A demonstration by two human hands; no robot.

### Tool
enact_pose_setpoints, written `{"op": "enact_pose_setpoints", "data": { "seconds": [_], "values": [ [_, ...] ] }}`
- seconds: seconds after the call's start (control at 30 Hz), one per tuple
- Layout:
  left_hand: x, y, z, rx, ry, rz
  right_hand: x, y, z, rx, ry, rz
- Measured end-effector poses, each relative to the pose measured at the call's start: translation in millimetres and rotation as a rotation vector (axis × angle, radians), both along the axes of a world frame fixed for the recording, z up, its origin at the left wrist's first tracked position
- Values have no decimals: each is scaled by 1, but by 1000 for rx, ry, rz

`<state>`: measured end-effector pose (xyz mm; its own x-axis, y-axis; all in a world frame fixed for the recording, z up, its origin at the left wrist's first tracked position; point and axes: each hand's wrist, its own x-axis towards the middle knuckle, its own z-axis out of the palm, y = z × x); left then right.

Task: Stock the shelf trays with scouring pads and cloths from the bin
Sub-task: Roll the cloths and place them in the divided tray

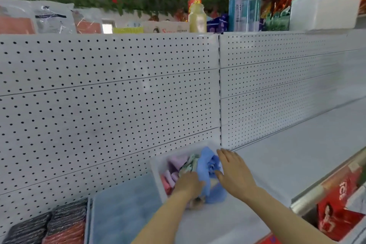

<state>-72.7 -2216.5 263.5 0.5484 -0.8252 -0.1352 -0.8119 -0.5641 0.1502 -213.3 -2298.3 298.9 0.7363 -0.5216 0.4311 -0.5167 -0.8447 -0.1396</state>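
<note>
On the near shelf, against the pegboard [111,93], sits a translucent plastic tray [158,168] crammed with soft folded cloths [206,166], blue and pink; the left hand [189,184] is buried among them, grip unclear; the right hand [234,170] lies flat, fingers spread, at the blue cloth's edge; best tuck each fold down evenly. Left of it stands a shallow bluish tray [122,202]; farther left, coarse dark scouring pads [59,222].

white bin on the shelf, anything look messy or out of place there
Yes. The blue cloth spills over the near rim of the white bin onto the shelf rather than lying folded like the pink cloths inside. The left hand reaches in; the right hand rests beside it.
</note>
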Motion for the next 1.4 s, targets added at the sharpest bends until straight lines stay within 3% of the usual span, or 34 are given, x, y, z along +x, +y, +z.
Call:
{"op": "enact_pose_setpoints", "data": {
  "seconds": [0.17,0.27,0.33,0.47,0.67,0.93,1.07,1.3,1.4],
  "values": [
    [-5,-46,-33,-98,84,110,-2,-34,-14,-35,28,-16],
    [-3,-57,-47,-219,-55,234,2,-50,-23,-72,-4,-19],
    [-3,-55,-31,-255,-133,246,6,-58,-28,-103,-41,4],
    [29,-61,-11,-287,-44,208,10,-67,-35,-66,-47,51],
    [71,-37,55,-480,40,116,37,-52,-20,224,-66,181],
    [78,19,158,-541,20,-123,85,7,50,701,-510,405],
    [84,49,176,-620,160,-122,102,33,71,787,-658,401],
    [93,104,189,-664,483,-154,120,61,87,921,-668,474],
    [94,119,192,-821,505,-59,122,73,93,1074,-656,518]
  ]
}}
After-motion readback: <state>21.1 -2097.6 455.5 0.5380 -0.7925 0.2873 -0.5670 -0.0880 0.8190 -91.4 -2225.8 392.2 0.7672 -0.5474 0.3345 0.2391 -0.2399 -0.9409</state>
